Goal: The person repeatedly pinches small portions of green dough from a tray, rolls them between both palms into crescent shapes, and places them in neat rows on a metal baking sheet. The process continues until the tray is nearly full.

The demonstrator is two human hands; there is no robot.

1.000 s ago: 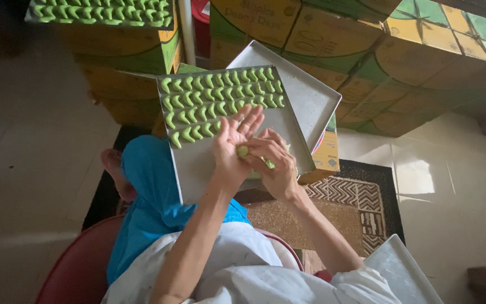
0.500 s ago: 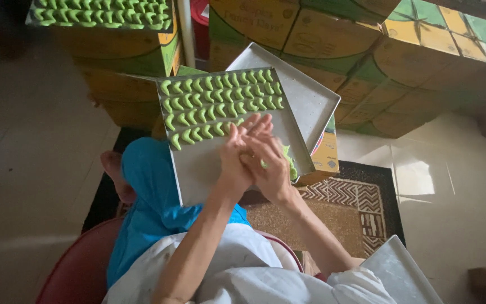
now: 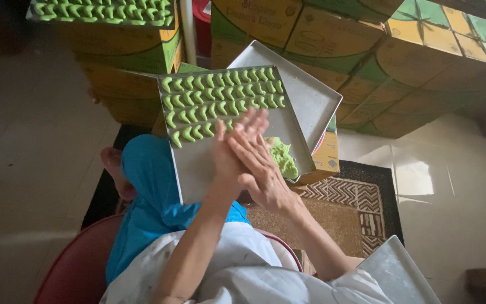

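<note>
My left hand (image 3: 224, 153) and my right hand (image 3: 261, 169) are pressed palm to palm, fingers straight, above a metal tray (image 3: 195, 169). A small green dough piece seen between them earlier is now hidden by the palms. Rows of green crescent-shaped dough pieces (image 3: 220, 93) fill the far half of the tray. A lump of green dough (image 3: 283, 158) lies on the tray just right of my hands.
A second metal tray (image 3: 313, 95) lies under the first, on yellow-green cardboard boxes (image 3: 367, 50). Another tray of crescents (image 3: 102, 10) sits top left. A blank tray (image 3: 395, 276) is at bottom right, beside a patterned rug (image 3: 361, 202). I sit on a red chair (image 3: 68, 264).
My hands closed flat over the green dough piece and slid against each other; the right hand has moved forward over the left, and the piece has gone out of sight.
</note>
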